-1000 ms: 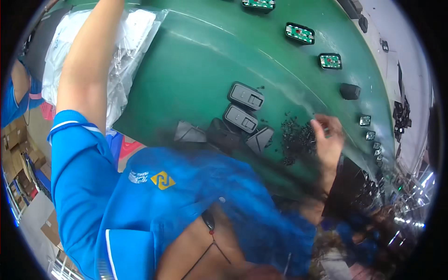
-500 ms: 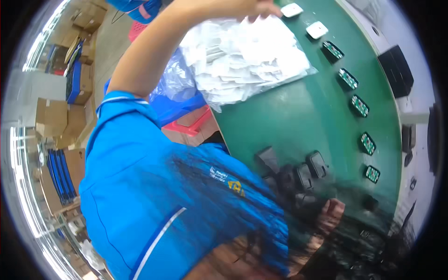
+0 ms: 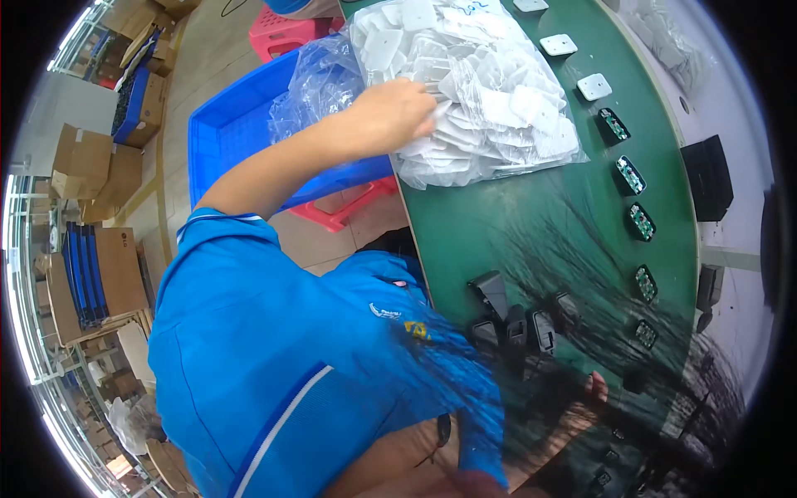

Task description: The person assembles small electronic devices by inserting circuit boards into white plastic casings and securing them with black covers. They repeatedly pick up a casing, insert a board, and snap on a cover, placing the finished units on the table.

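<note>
My left hand (image 3: 390, 116) is curled at the near left side of a clear plastic bag (image 3: 457, 170) full of flat white covers (image 3: 498, 108). Its fingers are bent in against the pile, and what they grip is hidden. On the green table, my right hand (image 3: 596, 387) lies at the lower right. Strands of dark hair cover most of it, so its grip does not show. Close to it stand several dark grey housings (image 3: 544, 330). Along the right side runs a row of small black cases with green circuit boards (image 3: 631, 174); the farther ones carry white covers (image 3: 594, 86).
A blue crate (image 3: 241, 124) with clear plastic wrap stands left of the table (image 3: 473, 224), beside pink stools (image 3: 278, 33). A black box-shaped object (image 3: 707, 177) sits past the table's right edge. Cardboard boxes (image 3: 83, 162) and shelves line the far left.
My left hand has come back from the far covered cases to the near left side of the bag. The view has shifted, showing more of the blue crate. My right hand stays low at the right.
</note>
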Demonstrator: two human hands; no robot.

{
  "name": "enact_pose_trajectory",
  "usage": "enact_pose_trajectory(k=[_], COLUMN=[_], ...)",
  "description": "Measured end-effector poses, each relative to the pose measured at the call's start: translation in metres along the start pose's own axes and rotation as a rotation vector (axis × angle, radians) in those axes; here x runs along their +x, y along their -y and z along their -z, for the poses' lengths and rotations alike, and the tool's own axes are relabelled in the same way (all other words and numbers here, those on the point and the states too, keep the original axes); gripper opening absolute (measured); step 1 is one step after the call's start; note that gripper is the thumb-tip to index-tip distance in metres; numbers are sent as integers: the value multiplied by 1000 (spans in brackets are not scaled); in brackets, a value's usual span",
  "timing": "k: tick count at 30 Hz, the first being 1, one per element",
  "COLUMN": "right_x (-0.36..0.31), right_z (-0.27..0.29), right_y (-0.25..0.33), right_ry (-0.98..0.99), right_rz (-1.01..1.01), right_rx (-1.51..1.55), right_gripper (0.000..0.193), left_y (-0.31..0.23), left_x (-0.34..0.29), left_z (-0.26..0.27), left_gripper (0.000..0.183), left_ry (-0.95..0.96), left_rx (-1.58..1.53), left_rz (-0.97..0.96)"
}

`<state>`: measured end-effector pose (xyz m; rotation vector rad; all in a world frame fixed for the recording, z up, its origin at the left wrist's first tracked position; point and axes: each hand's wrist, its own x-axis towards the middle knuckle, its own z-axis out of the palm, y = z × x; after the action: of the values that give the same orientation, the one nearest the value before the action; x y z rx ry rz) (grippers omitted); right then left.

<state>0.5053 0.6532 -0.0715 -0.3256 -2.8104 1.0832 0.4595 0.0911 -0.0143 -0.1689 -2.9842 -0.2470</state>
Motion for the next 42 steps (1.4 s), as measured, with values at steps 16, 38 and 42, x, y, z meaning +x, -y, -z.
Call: enact_pose_trajectory(k=[16, 38, 42], right_x=[-12, 2, -4], right_z=[-55, -77, -84], right_y=[189, 162, 171], right_ry=[419, 137, 49], right_rz=[234, 280, 83], right_rx=[731, 805, 1006], right_gripper=[36, 7, 10], left_y=[-184, -219, -237], left_x=[10, 50, 22], left_z=[-21, -23, -55], left_gripper=[29, 41, 52], left_ry=[-51, 547, 313], left_rx=[-1053, -1377, -1662], left_rz=[-401, -55, -140])
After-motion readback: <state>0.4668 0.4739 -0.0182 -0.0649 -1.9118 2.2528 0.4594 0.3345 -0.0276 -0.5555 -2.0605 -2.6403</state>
